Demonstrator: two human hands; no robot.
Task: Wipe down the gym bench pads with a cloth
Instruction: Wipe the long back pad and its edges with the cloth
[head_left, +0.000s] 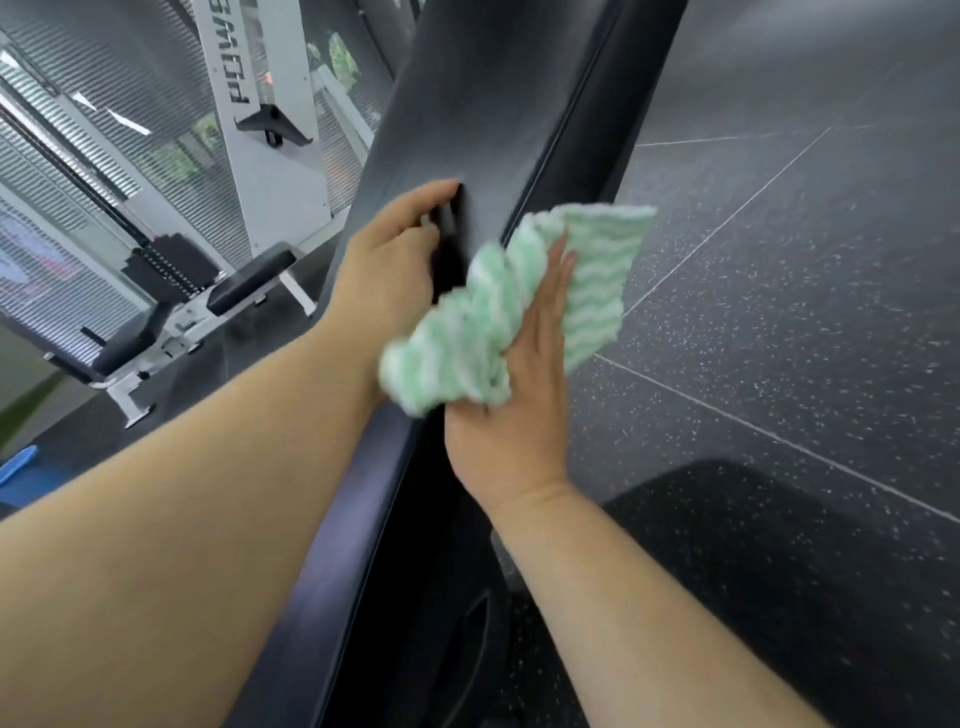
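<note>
Step in hand: wiping the side edge of the long black vinyl bench pad (478, 104), which runs from 12 to 7 o'clock. Your left grip (395, 249) curls its fingers round the pad's edge at the gap, bracing. Your right grip (519, 405), fingers straight and thumb hidden, presses the green-and-white striped cloth (587, 291) against the pad's side at centre. Next move, judged: slide toward 12 o'clock with even pressure and the loose flap tucked in.

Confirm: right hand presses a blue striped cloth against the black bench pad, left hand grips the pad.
Wrong colour: the head view shows a green striped cloth. The right hand presses it against the bench pad, the left hand grips the pad.
</note>
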